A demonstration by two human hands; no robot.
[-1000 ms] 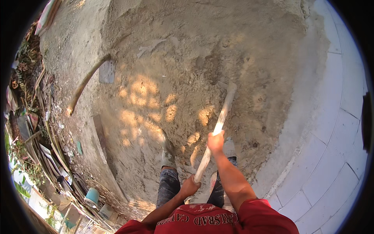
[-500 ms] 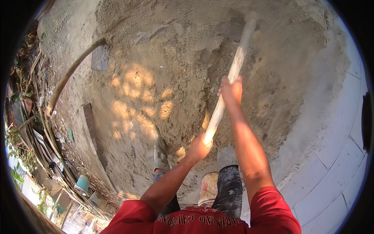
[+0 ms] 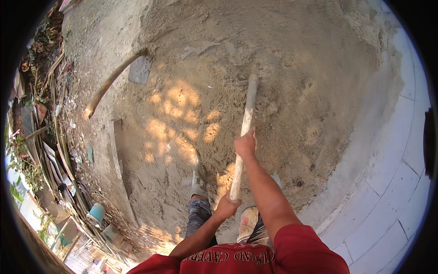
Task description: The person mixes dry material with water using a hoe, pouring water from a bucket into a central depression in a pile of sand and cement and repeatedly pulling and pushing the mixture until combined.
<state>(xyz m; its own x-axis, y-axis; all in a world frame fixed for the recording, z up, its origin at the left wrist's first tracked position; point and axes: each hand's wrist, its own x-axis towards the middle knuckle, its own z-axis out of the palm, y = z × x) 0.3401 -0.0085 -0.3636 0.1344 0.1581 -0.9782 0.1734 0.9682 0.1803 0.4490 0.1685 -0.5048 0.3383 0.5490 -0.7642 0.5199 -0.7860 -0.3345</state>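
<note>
Both my hands grip the pale wooden handle of a hoe (image 3: 249,107). My left hand (image 3: 227,207) is wrapped round its near end, low between my legs. Farther up the shaft, my right hand (image 3: 245,145) is closed round it. The handle slants away from me to the hoe's head, which rests in the sandy, damp-looking mix (image 3: 292,105); most of its blade is hidden there. A second hoe (image 3: 107,86) lies to the far left, its flat grey blade on the ground and its curved handle pointing back toward me.
A wooden board (image 3: 116,148) lies along the left edge of the mix. Beyond it are sticks, scraps and a blue bucket (image 3: 96,213). Pale paving (image 3: 383,192) curves along the right. A stained, pale, bucket-like thing (image 3: 248,223) stands by my right leg.
The hoe's head has come back toward me and leftward through the mix. My hands have moved nearer to me with it, the right one also leftward. The view has shifted slightly.
</note>
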